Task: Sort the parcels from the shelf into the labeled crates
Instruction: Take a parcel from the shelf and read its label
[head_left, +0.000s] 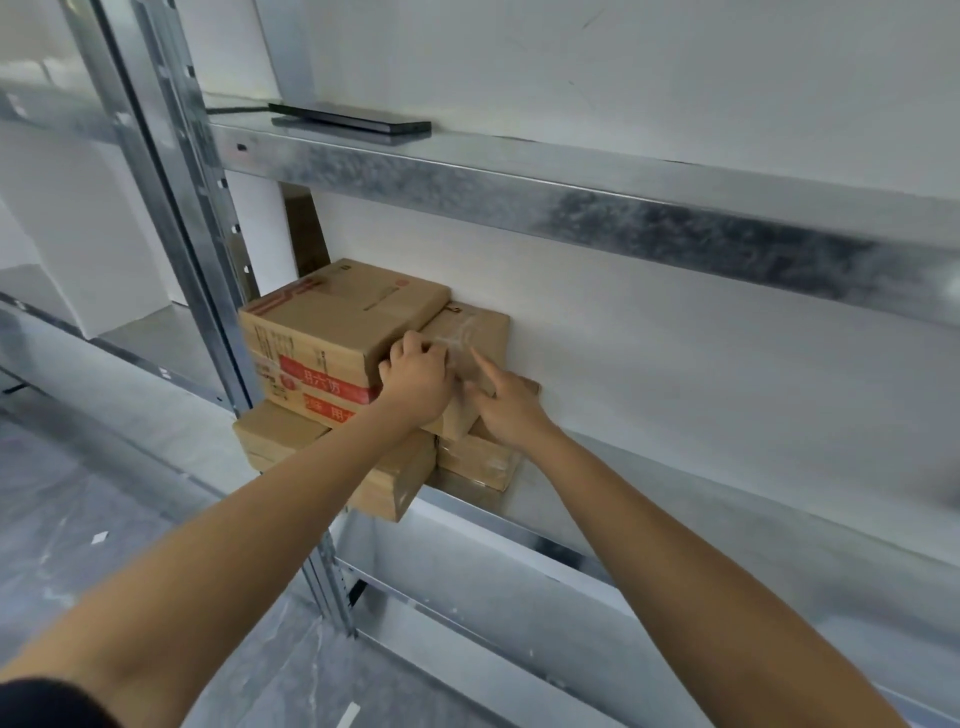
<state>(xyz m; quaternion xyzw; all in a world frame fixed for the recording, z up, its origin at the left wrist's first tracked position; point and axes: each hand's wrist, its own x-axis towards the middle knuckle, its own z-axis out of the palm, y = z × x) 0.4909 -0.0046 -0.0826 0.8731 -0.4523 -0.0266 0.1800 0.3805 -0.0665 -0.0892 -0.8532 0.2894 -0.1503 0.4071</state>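
Several cardboard parcels are stacked at the left end of the middle shelf (701, 499). On top lies a large box with red tape and print (322, 332). Beside it on the right sits a smaller taped parcel (475, 332). My left hand (415, 382) has its fingers curled over the near left edge of that smaller parcel. On the parcel's right side is my right hand (506, 397), its forefinger stretched across the top and its other fingers round the edge. Lower parcels (283, 434) stick out over the shelf's front edge.
A metal upright (208, 249) stands just left of the stack. A flat dark device (353, 120) lies on the upper shelf, whose beam (571, 208) runs above the parcels. The lower shelf (519, 613) and grey floor (78, 519) are below. No crates are in view.
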